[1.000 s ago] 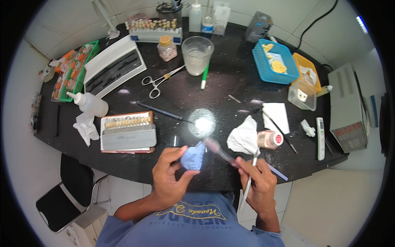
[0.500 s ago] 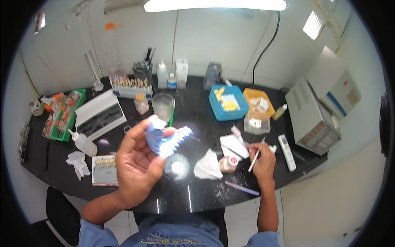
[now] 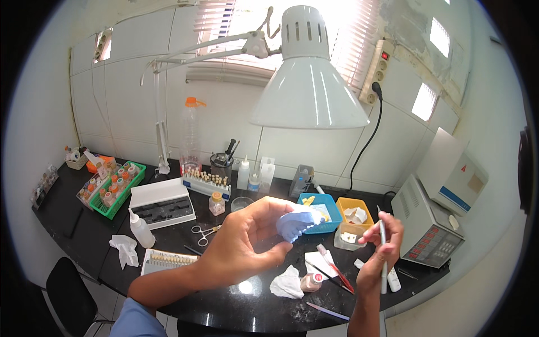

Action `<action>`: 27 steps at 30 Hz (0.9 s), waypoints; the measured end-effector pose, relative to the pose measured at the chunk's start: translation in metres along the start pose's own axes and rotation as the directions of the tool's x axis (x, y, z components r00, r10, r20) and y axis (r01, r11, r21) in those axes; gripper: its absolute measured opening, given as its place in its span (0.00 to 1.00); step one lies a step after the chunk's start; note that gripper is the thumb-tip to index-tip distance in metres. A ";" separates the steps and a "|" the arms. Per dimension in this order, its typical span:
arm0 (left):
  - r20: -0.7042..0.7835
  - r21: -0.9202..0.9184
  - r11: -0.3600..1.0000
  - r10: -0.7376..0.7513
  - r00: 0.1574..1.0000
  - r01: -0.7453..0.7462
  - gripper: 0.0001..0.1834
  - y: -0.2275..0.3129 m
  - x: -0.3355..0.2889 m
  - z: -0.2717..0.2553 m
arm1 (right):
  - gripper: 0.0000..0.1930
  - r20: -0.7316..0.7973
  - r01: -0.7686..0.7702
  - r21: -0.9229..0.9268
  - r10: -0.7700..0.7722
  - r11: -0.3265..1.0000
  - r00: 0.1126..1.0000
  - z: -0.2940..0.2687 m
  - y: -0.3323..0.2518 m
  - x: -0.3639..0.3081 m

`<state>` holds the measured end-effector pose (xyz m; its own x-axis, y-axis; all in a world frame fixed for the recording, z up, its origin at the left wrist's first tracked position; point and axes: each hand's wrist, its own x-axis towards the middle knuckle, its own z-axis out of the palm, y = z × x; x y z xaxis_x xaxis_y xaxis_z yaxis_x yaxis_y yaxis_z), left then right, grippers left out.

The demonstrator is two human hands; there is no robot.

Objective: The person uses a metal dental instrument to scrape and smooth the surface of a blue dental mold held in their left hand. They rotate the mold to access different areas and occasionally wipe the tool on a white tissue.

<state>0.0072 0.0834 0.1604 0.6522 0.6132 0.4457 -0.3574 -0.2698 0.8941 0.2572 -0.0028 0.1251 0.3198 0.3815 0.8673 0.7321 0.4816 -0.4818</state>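
Observation:
A blue dental model [image 3: 294, 224] with a row of teeth is gripped between the thumb and fingers of my left hand [image 3: 238, 241], raised above the table under the lamp. In my right hand [image 3: 377, 255] is a slim, pale pen-like tool [image 3: 384, 247], held nearly upright with its thin tip pointing up. The tool stays apart from the model. Below the hands lie a small jar of pinkish powder [image 3: 310, 283], a crumpled white tissue [image 3: 287, 283], a folded white tissue [image 3: 315, 263] and a red-handled brush [image 3: 336, 268].
A white lamp [image 3: 309, 92] hangs over the black table [image 3: 224, 303]. Blue [image 3: 323, 224] and yellow [image 3: 359, 203] baskets stand behind my hands. At right is a grey machine [image 3: 426, 230]; at left are a green basket of jars [image 3: 120, 194], a squeeze bottle [image 3: 141, 229] and scissors-like forceps [image 3: 203, 233].
The view has tilted up, bringing the lamp and window in. My left hand has carried the dental model rightward and turned it. My right hand has lifted the tool off the table area to upright.

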 end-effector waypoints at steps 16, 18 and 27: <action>-0.069 -0.065 0.993 0.098 0.993 -0.103 0.30 -0.010 -0.003 -0.006 | 0.09 0.041 0.182 0.221 -0.196 0.958 0.980 0.039 -0.046 0.041; -0.100 -0.098 0.990 0.090 0.991 -0.100 0.32 -0.011 -0.003 -0.004 | 0.07 0.144 0.077 0.288 -0.122 0.955 0.982 0.044 -0.041 0.040; -0.188 -0.150 0.984 0.072 0.979 -0.101 0.29 -0.018 0.007 -0.009 | 0.10 0.305 -0.151 0.473 -0.001 0.868 0.952 0.062 -0.031 0.028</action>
<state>0.0124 0.0989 0.1466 0.4872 0.7212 0.4924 -0.5174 -0.2158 0.8281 0.2064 0.0423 0.1564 0.1208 0.6035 0.7881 0.3026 0.7338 -0.6083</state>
